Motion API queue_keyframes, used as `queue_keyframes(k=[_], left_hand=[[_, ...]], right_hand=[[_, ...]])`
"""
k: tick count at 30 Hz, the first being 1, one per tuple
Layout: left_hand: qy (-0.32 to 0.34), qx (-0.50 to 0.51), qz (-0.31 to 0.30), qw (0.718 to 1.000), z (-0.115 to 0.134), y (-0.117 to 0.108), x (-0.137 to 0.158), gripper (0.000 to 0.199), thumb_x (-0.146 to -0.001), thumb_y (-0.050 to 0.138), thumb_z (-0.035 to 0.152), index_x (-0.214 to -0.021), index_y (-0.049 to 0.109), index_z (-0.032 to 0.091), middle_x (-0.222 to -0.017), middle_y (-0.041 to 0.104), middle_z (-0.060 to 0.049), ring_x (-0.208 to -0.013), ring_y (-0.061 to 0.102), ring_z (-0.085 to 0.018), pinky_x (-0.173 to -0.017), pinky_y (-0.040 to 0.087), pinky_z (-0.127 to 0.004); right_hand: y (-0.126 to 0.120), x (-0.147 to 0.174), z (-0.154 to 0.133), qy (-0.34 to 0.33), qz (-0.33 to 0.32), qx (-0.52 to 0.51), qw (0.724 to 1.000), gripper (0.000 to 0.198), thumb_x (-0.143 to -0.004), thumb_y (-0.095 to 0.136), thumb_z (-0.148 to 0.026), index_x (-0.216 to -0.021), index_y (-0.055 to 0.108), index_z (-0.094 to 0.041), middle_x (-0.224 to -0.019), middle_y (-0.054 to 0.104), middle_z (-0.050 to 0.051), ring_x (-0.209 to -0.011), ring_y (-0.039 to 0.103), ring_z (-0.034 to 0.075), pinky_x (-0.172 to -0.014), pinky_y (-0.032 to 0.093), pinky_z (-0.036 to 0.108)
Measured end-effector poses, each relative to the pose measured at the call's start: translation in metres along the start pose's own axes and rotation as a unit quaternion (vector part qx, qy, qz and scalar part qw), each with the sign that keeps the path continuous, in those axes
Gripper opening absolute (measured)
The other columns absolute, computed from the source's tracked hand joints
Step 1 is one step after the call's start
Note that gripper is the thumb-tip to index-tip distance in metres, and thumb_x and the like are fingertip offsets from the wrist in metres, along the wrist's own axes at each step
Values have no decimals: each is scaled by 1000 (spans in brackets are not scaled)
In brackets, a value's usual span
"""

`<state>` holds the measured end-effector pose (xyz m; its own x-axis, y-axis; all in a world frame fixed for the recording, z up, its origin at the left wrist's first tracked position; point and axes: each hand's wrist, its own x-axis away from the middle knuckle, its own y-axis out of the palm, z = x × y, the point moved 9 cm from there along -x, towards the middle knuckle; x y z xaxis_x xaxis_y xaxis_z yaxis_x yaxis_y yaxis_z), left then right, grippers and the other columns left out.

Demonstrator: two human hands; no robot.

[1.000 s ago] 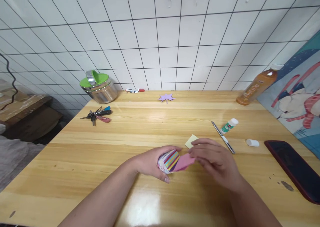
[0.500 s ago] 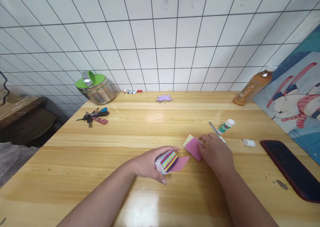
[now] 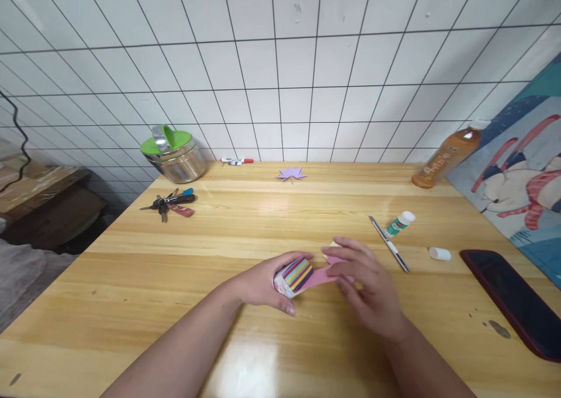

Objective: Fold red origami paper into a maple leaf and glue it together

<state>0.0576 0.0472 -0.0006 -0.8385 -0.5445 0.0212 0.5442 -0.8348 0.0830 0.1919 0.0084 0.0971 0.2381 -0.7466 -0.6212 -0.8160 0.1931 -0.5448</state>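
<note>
My left hand [image 3: 269, 284] is wrapped round a pack of coloured paper [image 3: 297, 274], whose striped edges face right and whose wrapper is white and printed. From the pack a pink sheet [image 3: 319, 277] sticks out to the right. My right hand [image 3: 366, 284] has its thumb and fingers closed on the outer end of that sheet, partly hiding it. Under and behind these fingers lies a folded pink and pale yellow paper piece [image 3: 333, 245], mostly covered.
Right of my right hand lie a utility knife [image 3: 389, 244], a glue stick [image 3: 400, 224], its white cap [image 3: 439, 253] and a phone [image 3: 512, 298]. Along the back are a green-lidded steel pot [image 3: 177, 158], markers [image 3: 236, 161], a purple paper leaf [image 3: 291, 175] and a drink bottle [image 3: 449, 155]. Keys [image 3: 169, 203] lie left.
My right hand has moved from the folded paper on the table to the pink sheet at the pack, uncovering more of the knife. My left hand keeps its hold. The view has shifted slightly.
</note>
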Motion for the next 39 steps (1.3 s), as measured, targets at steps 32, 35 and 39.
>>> queue_keyframes(k=[32, 35, 39], left_hand=[[-21, -64, 40, 997, 1, -4, 1, 99, -47, 87, 29, -135, 39, 23, -131, 51, -12, -119, 48, -30, -100, 36, -43], [-24, -91, 32, 995, 1, -4, 1, 98, -45, 88, 27, -132, 42, 23, -132, 49, -11, -121, 46, -30, -102, 33, -42], [-24, -53, 27, 998, 1, -4, 0, 91, -46, 87, 29, -127, 46, 22, -125, 53, -10, -114, 49, -28, -98, 37, -40]], right_hand=[[44, 5, -23, -61, -157, -11, 986, 18, -80, 52, -13, -94, 61, -21, -92, 67, 5, -87, 59, 17, -77, 48, 33], [52, 7, -16, -28, -182, 0, 983, 9, -79, 58, -17, -85, 61, -22, -87, 66, 4, -85, 57, 19, -74, 47, 34], [55, 8, -14, -38, -182, 21, 982, 10, -85, 56, -21, -94, 61, -23, -92, 66, 5, -89, 58, 18, -78, 48, 33]])
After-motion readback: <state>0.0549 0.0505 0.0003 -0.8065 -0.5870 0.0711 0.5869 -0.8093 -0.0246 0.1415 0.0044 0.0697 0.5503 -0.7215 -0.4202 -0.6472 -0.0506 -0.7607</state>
